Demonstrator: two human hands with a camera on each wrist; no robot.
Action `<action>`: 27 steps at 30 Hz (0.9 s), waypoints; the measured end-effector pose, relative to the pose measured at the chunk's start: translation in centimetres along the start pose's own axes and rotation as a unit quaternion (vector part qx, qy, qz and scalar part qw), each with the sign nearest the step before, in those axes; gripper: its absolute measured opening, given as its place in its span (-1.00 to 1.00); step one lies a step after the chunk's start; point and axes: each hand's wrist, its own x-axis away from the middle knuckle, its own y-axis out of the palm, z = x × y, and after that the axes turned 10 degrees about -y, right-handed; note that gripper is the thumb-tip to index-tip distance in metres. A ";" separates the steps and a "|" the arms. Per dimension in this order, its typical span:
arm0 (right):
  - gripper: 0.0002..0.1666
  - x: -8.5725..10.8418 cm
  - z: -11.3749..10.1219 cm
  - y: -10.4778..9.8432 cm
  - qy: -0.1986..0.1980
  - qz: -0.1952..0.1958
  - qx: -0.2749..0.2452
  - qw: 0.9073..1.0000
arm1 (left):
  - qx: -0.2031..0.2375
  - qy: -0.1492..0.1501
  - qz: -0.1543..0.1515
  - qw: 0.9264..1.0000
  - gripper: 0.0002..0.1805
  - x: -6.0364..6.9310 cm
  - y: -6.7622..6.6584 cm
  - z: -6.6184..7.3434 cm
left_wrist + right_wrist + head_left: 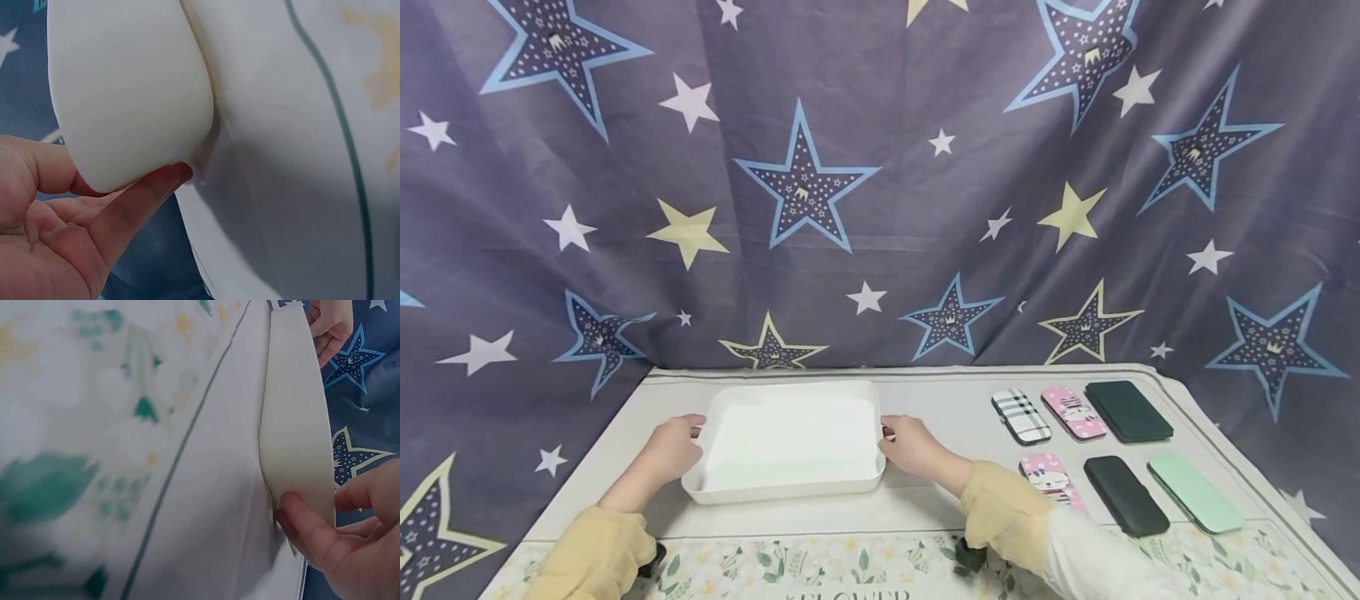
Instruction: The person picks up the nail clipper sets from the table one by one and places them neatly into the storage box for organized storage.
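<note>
A shallow white rectangular tray point(790, 492) rests on the table, with nothing lying in it. My left hand point(670, 450) holds its left end, and my right hand point(917, 447) grips the right end. Up close in the left wrist view, the thumb and fingers of the left hand point(81, 231) pinch the tray's corner point(134, 94). The right wrist view has the fingers of the right hand point(350, 540) curled around the tray's wall point(297, 419), with some fingertips under its lower edge.
Several flat cases lie at the right: plaid point(1021, 416), pink point(1073, 412), dark green point(1128, 411), another pink point(1049, 478), black point(1126, 495) and mint point(1196, 492). A star-patterned curtain point(910, 225) hangs behind the table. Flowered cloth point(820, 567) covers its front.
</note>
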 end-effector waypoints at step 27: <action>-0.45 6.2 2.7 -3.4 0.025 0.016 -0.047 0.998 | 0.013 0.026 -0.025 0.999 -0.43 2.5 3.1 5.2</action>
